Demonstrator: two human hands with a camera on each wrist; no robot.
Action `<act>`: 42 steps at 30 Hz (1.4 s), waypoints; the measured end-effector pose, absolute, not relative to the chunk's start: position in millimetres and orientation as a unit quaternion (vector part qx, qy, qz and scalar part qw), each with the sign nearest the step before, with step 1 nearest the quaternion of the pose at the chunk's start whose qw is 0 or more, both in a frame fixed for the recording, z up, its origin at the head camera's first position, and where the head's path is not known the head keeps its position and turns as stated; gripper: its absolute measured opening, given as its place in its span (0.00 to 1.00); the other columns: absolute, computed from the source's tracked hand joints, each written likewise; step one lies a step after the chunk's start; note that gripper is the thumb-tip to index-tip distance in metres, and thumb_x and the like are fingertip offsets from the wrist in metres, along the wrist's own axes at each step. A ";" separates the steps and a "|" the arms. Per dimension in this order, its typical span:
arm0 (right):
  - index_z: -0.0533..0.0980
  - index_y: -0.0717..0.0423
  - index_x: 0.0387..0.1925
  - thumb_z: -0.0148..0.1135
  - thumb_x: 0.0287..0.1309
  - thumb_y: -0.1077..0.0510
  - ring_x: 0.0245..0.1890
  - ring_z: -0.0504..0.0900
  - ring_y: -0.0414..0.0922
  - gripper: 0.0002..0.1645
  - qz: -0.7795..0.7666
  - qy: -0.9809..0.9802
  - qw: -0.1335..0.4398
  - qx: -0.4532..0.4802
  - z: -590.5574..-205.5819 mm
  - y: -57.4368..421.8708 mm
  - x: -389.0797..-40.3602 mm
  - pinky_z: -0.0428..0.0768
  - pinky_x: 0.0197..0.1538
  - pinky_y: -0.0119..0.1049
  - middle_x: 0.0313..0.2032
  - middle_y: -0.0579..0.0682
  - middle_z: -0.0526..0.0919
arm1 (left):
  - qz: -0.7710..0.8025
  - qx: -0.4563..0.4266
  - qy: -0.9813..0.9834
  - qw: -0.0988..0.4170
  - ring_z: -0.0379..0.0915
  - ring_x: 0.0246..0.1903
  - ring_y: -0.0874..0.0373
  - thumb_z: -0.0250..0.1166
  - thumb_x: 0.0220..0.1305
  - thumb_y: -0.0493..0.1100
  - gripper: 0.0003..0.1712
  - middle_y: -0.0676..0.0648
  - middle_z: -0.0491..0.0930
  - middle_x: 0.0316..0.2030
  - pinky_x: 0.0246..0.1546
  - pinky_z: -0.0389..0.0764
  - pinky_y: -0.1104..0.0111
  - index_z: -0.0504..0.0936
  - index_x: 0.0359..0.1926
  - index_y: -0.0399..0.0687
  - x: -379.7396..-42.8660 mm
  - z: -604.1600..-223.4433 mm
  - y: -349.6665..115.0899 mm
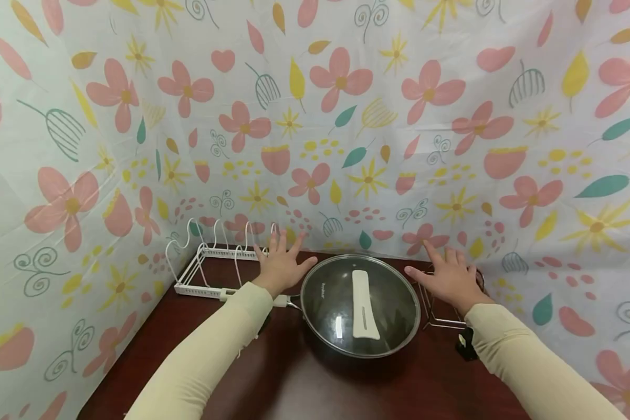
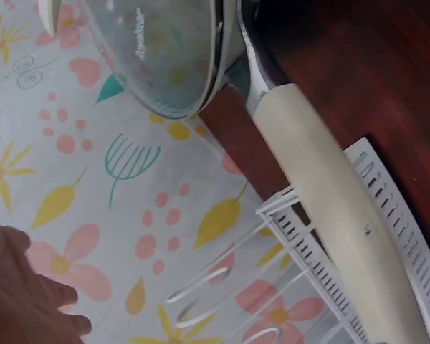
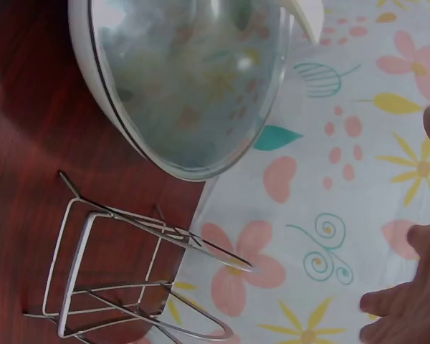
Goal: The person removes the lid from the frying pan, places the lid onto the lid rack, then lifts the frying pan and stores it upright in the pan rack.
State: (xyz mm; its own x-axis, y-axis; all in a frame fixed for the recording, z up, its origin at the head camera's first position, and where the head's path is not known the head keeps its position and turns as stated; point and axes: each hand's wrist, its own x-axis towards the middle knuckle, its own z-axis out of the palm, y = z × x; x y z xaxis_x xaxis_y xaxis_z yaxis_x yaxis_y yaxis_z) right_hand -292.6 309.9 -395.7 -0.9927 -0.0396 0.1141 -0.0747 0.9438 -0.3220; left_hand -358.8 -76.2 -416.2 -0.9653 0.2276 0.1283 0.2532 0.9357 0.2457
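A pan with a glass lid [image 1: 331, 315] stands on the dark red table, a cream lid handle [image 1: 364, 306] across its top. From its left side runs the cream pan handle [image 2: 330, 193], passing over the edge of a white rack. My left hand [image 1: 280, 265] hovers above that side with fingers spread, touching nothing that I can see. On the other side my right hand [image 1: 448, 280] is held up, fingers straight and apart, over a metal wire rack [image 3: 129, 265]. Both hands appear apart from the pan; the right arm partly hides the wire rack.
The white rack [image 1: 199, 290] with upright wire loops stands at the table's back left. A small black object [image 1: 466, 345] lies by the right sleeve. A flower-printed curtain [image 1: 315, 146] closes off the back and sides of the table [image 1: 315, 391].
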 end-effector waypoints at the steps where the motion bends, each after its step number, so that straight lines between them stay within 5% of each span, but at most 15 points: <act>1: 0.45 0.50 0.81 0.46 0.63 0.20 0.72 0.38 0.79 0.60 0.164 -0.984 0.063 0.034 -397.2 309.8 -293.5 0.40 0.60 0.82 0.72 0.79 0.45 | -0.136 -0.126 -0.981 0.058 0.23 0.78 0.40 0.36 0.68 0.79 0.45 0.39 0.35 0.80 0.68 0.35 0.29 0.41 0.80 0.74 -358.7 -417.7 -75.8; 9: 0.55 0.60 0.76 0.55 0.67 0.30 0.69 0.50 0.79 0.52 0.166 -0.975 0.124 0.082 -400.7 307.0 -297.5 0.54 0.64 0.76 0.70 0.76 0.58 | -0.182 -0.164 -0.959 0.141 0.61 0.68 0.37 0.49 0.75 0.68 0.39 0.36 0.66 0.66 0.63 0.66 0.39 0.60 0.77 0.55 -358.8 -430.9 -75.8; 14: 0.55 0.60 0.76 0.57 0.67 0.31 0.70 0.48 0.79 0.52 0.176 -0.976 0.103 0.077 -406.5 302.2 -296.8 0.52 0.65 0.75 0.70 0.76 0.58 | -0.169 -0.179 -0.957 0.156 0.70 0.55 0.38 0.49 0.76 0.65 0.37 0.36 0.71 0.58 0.55 0.73 0.47 0.64 0.75 0.50 -356.1 -448.8 -79.8; 26: 0.57 0.65 0.75 0.58 0.69 0.36 0.72 0.52 0.73 0.48 0.190 -0.973 0.100 0.079 -428.7 289.6 -291.0 0.57 0.66 0.73 0.70 0.73 0.61 | -0.134 -0.157 -0.968 0.143 0.68 0.52 0.42 0.50 0.76 0.62 0.30 0.40 0.72 0.54 0.49 0.74 0.50 0.70 0.68 0.50 -354.4 -489.3 -86.9; 42: 0.59 0.64 0.74 0.58 0.68 0.36 0.71 0.51 0.75 0.48 0.201 -0.975 0.070 0.070 -454.6 278.7 -292.1 0.54 0.67 0.73 0.70 0.76 0.58 | -0.056 -0.161 -0.977 0.126 0.67 0.54 0.40 0.50 0.76 0.62 0.28 0.39 0.72 0.55 0.58 0.68 0.47 0.73 0.64 0.51 -348.2 -535.3 -106.6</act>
State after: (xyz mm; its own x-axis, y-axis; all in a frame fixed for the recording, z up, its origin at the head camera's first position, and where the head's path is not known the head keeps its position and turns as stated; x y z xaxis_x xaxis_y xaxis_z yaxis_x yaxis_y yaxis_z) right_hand -292.1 278.7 -454.6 -0.9805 -0.1077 0.1643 -0.1639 0.9094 -0.3823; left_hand -348.2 -106.6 -535.3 -0.9166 0.2996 0.2648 0.3280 0.9421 0.0693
